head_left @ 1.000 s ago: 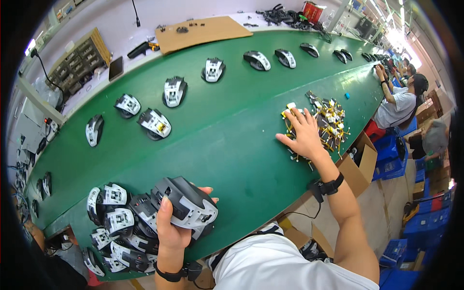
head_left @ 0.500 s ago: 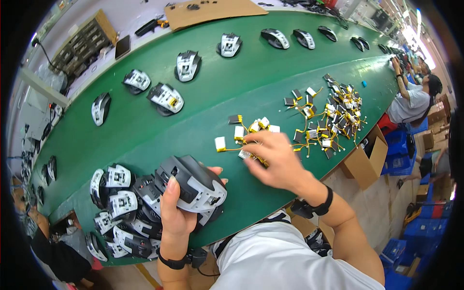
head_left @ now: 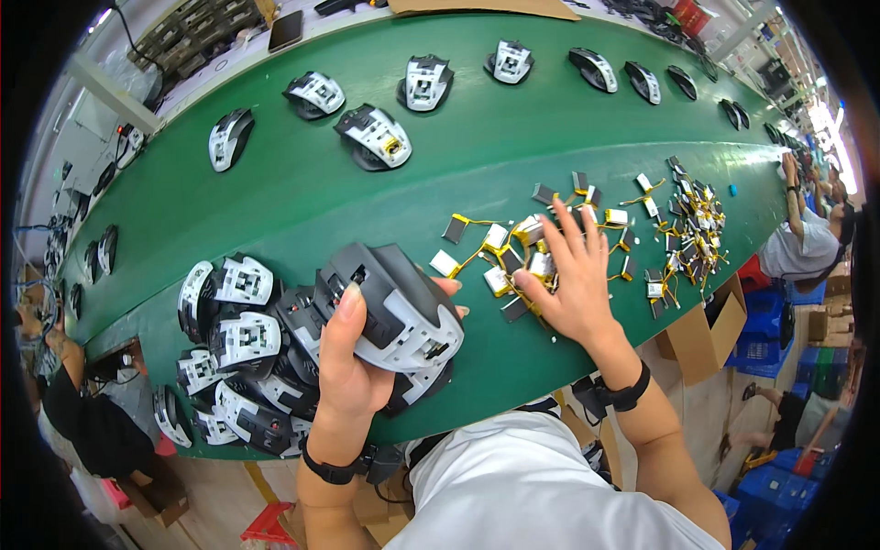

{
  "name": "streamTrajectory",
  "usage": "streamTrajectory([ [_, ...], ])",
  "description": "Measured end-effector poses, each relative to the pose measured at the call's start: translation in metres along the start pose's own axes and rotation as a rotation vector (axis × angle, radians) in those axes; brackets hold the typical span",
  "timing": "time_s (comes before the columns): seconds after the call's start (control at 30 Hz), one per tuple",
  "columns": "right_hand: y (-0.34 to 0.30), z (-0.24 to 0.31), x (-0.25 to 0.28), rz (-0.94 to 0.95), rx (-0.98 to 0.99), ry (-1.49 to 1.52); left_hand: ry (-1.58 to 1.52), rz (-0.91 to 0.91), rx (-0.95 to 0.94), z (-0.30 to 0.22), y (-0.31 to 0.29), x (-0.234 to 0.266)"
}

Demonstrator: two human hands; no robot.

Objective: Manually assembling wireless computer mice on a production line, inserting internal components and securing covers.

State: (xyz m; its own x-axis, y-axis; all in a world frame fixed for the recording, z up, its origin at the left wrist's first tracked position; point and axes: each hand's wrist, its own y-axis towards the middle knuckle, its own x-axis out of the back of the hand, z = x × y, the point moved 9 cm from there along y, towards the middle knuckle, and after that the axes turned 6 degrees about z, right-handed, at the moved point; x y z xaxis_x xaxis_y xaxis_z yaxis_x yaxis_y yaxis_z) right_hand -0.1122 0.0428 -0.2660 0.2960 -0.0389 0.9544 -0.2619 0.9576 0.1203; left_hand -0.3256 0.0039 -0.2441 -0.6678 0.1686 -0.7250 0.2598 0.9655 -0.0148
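Note:
A black and grey computer mouse (head_left: 394, 307), partly open at one end, is gripped in my left hand (head_left: 353, 376), thumb on its near side and fingertips showing beyond it. To the right, my right hand (head_left: 579, 291) spreads its fingers over a loose group of small silver battery packs (head_left: 496, 237) with yellow tape and thin wires. Its palm hides some of them, and nothing shows in its grasp. Left of the held mouse lies a heap of similar mice (head_left: 246, 344); another mouse (head_left: 423, 390) partly shows beneath it.
A denser heap of battery packs (head_left: 692, 225) lies farther right. Along the green belt (head_left: 302, 174) stand several spaced mice, one (head_left: 376, 137) with a yellow-taped battery showing. A cardboard box (head_left: 704, 335) is beside the table's right edge. Co-workers sit at far right and left.
My right hand has gone from bent fingers among the batteries to outspread ones, and the near batteries lie more spread out. My left hand still holds the mouse. The whole view has shifted.

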Motion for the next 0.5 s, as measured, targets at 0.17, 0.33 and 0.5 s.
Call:
streamTrajectory([
  [0.17, 0.006, 0.027, 0.024, 0.003, 0.192, 0.581, -0.208, 0.001, -0.059, -0.005, 0.001, 0.006],
  [0.33, 0.033, 0.034, 0.063, -0.092, 0.161, 0.429, -0.355, -0.068, -0.12, -0.018, 0.006, 0.019],
  [0.5, 0.044, 0.057, 0.015, 0.224, 0.226, 0.304, -0.334, -0.077, -0.142, -0.021, 0.007, 0.014],
])
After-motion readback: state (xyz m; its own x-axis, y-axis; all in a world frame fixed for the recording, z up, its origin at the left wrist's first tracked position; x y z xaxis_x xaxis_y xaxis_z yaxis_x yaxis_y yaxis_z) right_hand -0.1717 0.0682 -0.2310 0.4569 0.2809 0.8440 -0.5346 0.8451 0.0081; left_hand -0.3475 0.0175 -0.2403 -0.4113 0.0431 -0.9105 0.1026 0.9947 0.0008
